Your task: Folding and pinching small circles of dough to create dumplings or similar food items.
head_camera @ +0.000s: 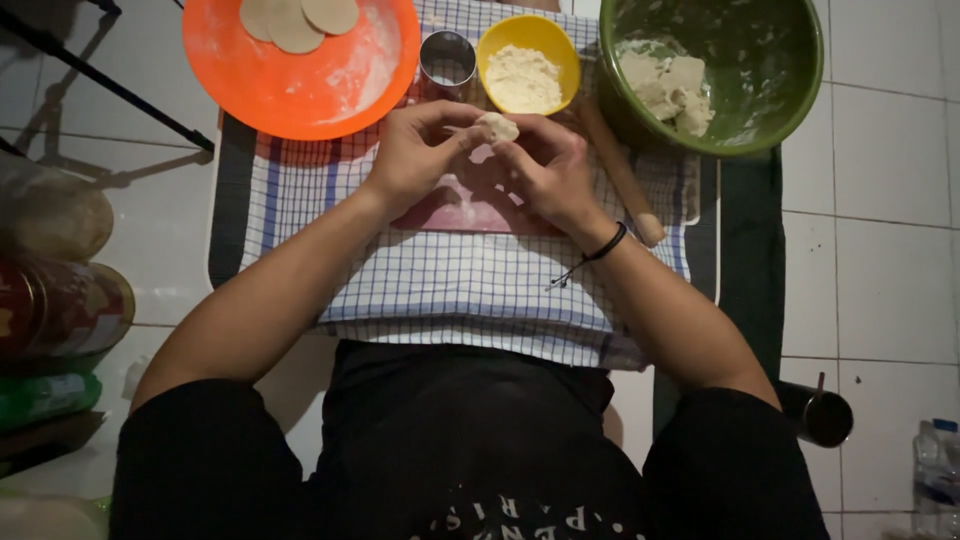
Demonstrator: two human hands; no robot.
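Head view, dough ball (498, 126) pinched between left hand (415, 160), right hand (550, 172)

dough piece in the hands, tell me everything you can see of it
The dough piece is a small pale, off-white lump, rounded and soft-looking, with a matte floury surface. It is held off the surface between the fingertips of the left hand and the right hand, which pinch it from both sides above a reddish board on a checked cloth. It sits just below the yellow bowl of flour. Its underside is hidden by the fingers.
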